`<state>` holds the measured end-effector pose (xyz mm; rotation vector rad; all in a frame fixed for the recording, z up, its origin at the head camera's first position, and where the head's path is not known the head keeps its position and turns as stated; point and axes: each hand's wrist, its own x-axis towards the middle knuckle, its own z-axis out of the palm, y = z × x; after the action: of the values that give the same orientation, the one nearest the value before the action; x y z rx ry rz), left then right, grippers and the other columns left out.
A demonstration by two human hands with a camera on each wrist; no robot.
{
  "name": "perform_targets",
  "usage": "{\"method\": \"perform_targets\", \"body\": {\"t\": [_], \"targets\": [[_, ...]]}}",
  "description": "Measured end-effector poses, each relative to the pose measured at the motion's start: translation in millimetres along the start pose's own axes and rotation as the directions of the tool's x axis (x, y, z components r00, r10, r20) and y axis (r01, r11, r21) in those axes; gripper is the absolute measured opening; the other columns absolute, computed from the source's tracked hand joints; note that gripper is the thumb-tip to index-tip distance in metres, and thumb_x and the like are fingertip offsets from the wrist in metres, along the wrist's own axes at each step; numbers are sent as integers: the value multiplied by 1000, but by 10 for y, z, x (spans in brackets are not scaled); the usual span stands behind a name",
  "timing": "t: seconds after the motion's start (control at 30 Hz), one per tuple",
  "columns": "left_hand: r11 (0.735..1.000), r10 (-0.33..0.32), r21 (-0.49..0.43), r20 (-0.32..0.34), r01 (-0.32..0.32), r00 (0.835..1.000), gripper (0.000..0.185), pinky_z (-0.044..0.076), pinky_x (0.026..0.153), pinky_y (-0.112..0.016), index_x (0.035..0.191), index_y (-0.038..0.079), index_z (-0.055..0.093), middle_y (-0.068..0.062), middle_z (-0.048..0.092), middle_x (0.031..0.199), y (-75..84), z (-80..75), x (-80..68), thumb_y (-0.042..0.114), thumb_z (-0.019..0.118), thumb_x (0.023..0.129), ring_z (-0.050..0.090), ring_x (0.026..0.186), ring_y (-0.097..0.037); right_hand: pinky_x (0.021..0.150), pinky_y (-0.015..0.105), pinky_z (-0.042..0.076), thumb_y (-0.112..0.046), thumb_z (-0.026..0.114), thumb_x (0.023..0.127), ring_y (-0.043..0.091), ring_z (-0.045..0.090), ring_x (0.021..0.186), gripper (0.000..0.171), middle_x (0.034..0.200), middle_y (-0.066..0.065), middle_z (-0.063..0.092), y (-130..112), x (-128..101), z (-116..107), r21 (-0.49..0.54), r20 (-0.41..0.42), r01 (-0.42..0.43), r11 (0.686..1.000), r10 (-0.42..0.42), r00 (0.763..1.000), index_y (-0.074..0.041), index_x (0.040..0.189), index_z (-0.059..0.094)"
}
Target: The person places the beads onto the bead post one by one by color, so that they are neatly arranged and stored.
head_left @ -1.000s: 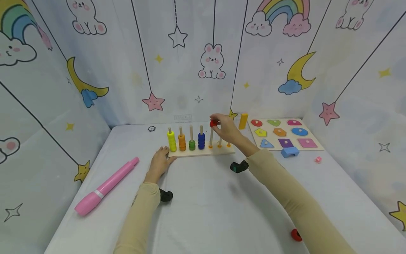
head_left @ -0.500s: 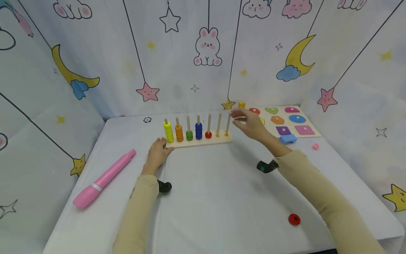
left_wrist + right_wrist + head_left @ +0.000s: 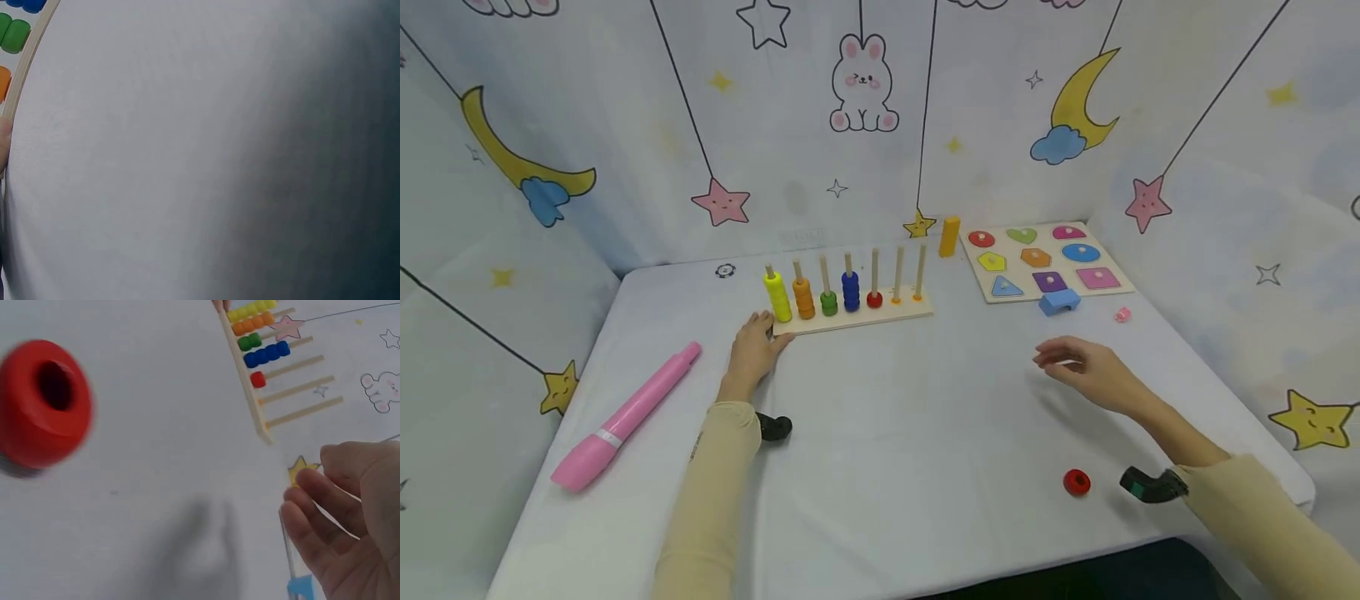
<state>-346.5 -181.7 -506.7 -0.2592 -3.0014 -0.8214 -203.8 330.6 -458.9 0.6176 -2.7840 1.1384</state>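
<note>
In the head view a wooden counting stacker point(image 3: 853, 321) stands near the back of the table, with upright pegs carrying yellow, orange, green and blue rings. One red ring point(image 3: 875, 300) sits at the bottom of its peg; the two pegs to its right are bare. My left hand point(image 3: 751, 354) grips the left end of the stacker's base, thumb along the front edge. Off to the right, my right hand point(image 3: 1093, 371) hovers over the table with loosely bent fingers and nothing in them. Nearer the front lies a loose red ring point(image 3: 1077, 482), large in the right wrist view.
A pink tube-like toy point(image 3: 625, 421) lies at the left. At the back right are a shape puzzle board point(image 3: 1011, 292), a yellow block point(image 3: 950, 237), a blue arch block point(image 3: 1060, 302) and a small pink piece point(image 3: 1122, 314). The table's front edge shows at lower right.
My right hand has let go of a red ring, which dropped onto the fifth peg, then moved right and toward me. My left hand stays on the base. The head view has tilted down.
</note>
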Motion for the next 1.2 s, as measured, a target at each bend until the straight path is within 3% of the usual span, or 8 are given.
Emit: {"method": "perform_targets", "body": {"t": [0.17, 0.3, 0.43, 0.57, 0.9, 1.2], "targets": [[1000, -8, -13, 9, 8, 1000, 68, 18, 110, -59, 142, -7, 33, -27, 29, 147, -17, -20, 1, 36, 57, 95, 19, 138, -42, 81, 17, 52, -4, 63, 90, 15, 63, 94, 28, 106, 8, 67, -47, -480, 129, 69, 112, 40, 997, -48, 993, 0, 118, 59], [1000, -16, -16, 17, 16, 1000, 68, 17, 111, -58, 143, -6, 33, -25, 29, 148, -7, -11, -22, 37, 56, 95, 18, 138, -41, 80, 22, 54, -7, 64, 90, 17, 64, 94, 30, 107, 6, 67, -180, -808, 266, 140, 184, -24, 990, -2, 983, -2, 119, 58], [1000, -6, -12, 14, 6, 1000, 67, 17, 111, -58, 142, -7, 34, -26, 30, 147, 7, -12, -51, 36, 56, 95, 19, 138, -42, 81, 21, 53, -8, 69, 86, 14, 63, 93, 35, 108, 5, 67, -283, -1048, 378, 149, 170, -10, 989, -16, 985, -4, 119, 59], [1000, -1, -5, 3, 1, 1000, 67, 19, 111, -58, 141, -7, 35, -26, 31, 146, 7, -23, -58, 36, 56, 95, 20, 137, -43, 80, 16, 52, -9, 74, 81, 11, 62, 88, 39, 106, 3, 67, -293, -1136, 442, 93, 130, 34, 995, -46, 990, -8, 118, 60], [1000, -27, 2, 0, 27, 1000, 67, 17, 112, -56, 143, -5, 34, -24, 30, 148, 11, -19, -61, 37, 55, 95, 19, 138, -41, 81, 12, 49, -9, 75, 80, 8, 61, 82, 40, 94, -7, 67, -247, -951, 461, 18, 51, 33, 999, -34, 998, -8, 117, 60], [1000, -20, 2, -2, 20, 1000, 67, 18, 112, -56, 142, -6, 34, -25, 30, 148, 7, -24, -70, 37, 55, 95, 20, 138, -41, 80, 26, 55, 0, 76, 77, 11, 64, 84, 44, 94, 0, 68, -265, -203, 470, -30, 2, 125, 992, -125, 992, -4, 118, 60]]}}
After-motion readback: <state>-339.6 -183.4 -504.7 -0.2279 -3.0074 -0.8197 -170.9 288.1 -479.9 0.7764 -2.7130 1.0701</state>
